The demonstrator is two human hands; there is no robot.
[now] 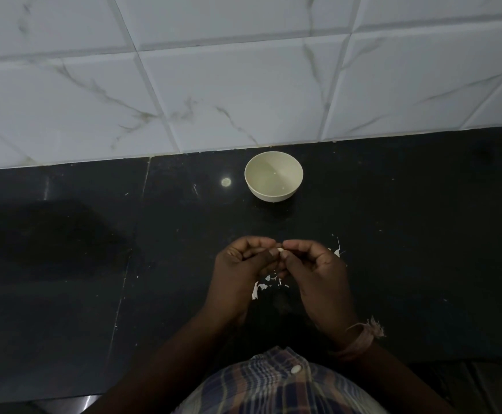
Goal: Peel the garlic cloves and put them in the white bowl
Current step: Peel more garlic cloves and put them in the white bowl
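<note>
The left hand and right hand meet fingertip to fingertip, both pinching a small garlic clove between them. The white bowl sits beyond the hands on the dark counter; peel scraps lie beneath them.

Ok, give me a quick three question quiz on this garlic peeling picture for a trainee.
1. True or false: the bowl already holds several peeled cloves.
2. What are the left hand and right hand pinching between them? A) a knife B) a garlic clove C) a spoon
3. Where do the peel scraps lie?

Key: 1. False, it looks empty. 2. B. 3. On the dark counter, under and beside the hands.
</note>
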